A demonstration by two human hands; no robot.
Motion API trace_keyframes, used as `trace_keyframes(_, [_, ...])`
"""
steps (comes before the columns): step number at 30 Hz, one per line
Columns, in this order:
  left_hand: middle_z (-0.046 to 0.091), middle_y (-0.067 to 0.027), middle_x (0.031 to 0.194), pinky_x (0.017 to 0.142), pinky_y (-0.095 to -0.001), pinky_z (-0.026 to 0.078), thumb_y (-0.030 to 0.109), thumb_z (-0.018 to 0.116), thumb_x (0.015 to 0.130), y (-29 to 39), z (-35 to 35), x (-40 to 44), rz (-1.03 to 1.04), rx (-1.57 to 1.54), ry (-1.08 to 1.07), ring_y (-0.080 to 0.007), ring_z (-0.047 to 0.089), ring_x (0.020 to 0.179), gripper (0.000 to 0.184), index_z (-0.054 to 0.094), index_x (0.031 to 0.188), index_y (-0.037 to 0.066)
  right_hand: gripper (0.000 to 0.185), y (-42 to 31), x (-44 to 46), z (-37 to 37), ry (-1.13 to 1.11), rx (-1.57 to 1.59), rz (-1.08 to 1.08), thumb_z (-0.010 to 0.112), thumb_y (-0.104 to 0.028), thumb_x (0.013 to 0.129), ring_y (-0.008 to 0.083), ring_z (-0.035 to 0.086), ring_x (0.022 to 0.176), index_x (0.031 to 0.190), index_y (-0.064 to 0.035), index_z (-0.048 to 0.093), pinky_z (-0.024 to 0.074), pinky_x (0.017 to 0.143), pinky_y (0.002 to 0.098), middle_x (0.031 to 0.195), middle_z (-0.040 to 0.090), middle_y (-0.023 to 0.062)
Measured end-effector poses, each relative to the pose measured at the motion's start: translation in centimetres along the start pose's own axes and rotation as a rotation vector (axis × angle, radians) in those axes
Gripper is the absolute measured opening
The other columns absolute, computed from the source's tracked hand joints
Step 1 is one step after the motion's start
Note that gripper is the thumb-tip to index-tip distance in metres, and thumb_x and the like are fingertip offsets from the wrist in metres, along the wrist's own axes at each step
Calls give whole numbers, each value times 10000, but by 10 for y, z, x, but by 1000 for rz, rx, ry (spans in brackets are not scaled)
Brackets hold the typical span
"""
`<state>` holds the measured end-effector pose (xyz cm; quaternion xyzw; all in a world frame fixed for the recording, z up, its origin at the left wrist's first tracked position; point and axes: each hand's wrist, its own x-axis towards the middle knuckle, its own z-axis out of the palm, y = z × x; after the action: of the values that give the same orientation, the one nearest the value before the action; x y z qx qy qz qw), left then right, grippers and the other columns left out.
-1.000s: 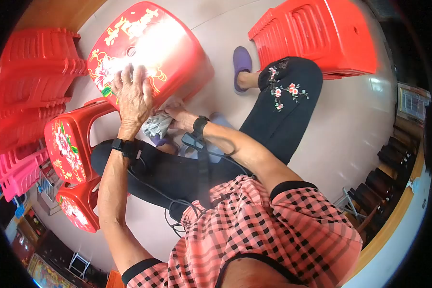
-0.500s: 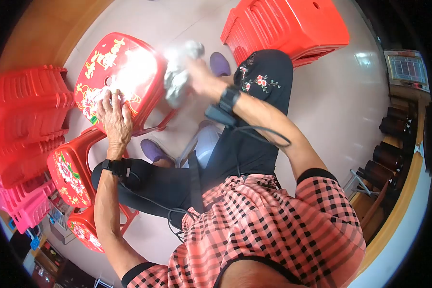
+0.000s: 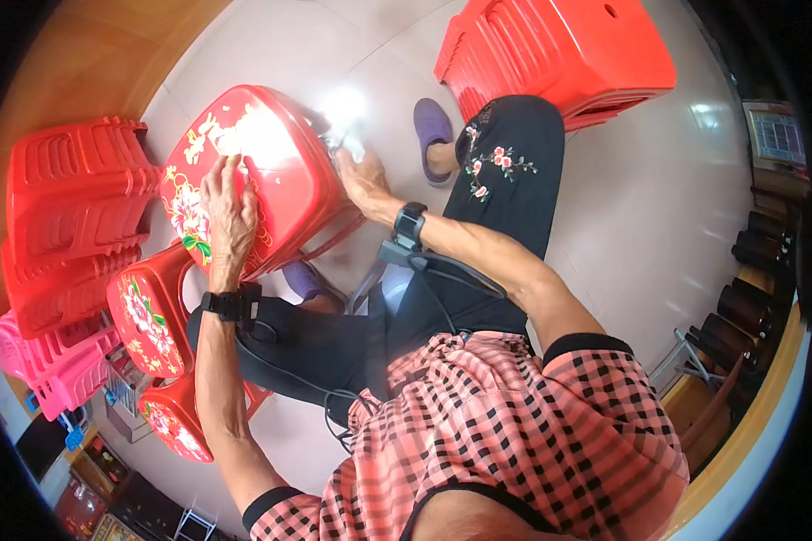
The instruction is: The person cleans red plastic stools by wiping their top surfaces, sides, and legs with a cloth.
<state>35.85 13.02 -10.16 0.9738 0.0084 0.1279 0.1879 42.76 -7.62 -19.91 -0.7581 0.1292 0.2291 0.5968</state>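
Note:
A red plastic stool (image 3: 302, 194) with a printed flower seat stands in front of me, its top washed out by glare. My left hand (image 3: 230, 212) rests on that seat with its fingers stretched out, holding nothing. At the far right side of the stool, my right hand (image 3: 364, 183) is closed on a pale cloth (image 3: 341, 135). The cloth is close against the stool's side edge, and bright light hides much of its shape. Whether it presses on the plastic I cannot tell.
Two more flowered stools, one nearer (image 3: 149, 316) and one lower (image 3: 176, 419), stand at my left. Beyond them are stacked red stools (image 3: 77, 203) and pink stools (image 3: 59, 361). Another red stack (image 3: 595, 54) stands ahead right. Cables hang from my wrists.
My right hand has come down and closer to the stool's side with the cloth. My left hand stays on the seat. The whole view has shifted slightly.

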Motion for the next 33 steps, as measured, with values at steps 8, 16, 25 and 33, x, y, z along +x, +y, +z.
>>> trace_keyframes(8, [374, -242, 1395, 1073, -533, 283, 151, 608, 868, 50, -2, -34, -103, 104, -5, -437, 361, 1256, 536, 436, 1364, 43, 475, 1, -36, -17, 51, 178, -164, 548, -317, 898, 325, 617, 941, 1262, -26, 459, 483, 829, 413, 1032, 627, 191])
trace_keyframes(16, [354, -184, 1447, 1086, -546, 224, 252, 537, 876, 53, 16, -47, -163, 209, -13, -446, 303, 1273, 533, 454, 1360, 46, 522, -45, -19, -12, -120, -27, -325, 489, -369, 929, 436, 527, 1041, 1275, 17, 426, 395, 931, 506, 1195, 492, 288])
trace_keyframes(25, [349, -179, 1465, 1097, -548, 213, 281, 500, 887, 55, 14, -46, -199, 204, -55, -443, 279, 1318, 533, 451, 1368, 55, 473, -101, 160, 48, -459, -126, -615, 435, -393, 946, 417, 498, 1129, 1172, 5, 554, 382, 1012, 448, 1238, 505, 276])
trace_keyframes(33, [358, -194, 1468, 1115, -541, 172, 358, 436, 940, 62, 12, -46, -240, 191, -102, -421, 265, 1348, 549, 416, 1390, 45, 439, -28, 248, 62, -713, -114, -367, 663, -234, 801, 365, 512, 1116, 1174, -28, 557, 409, 985, 463, 1151, 548, 188])
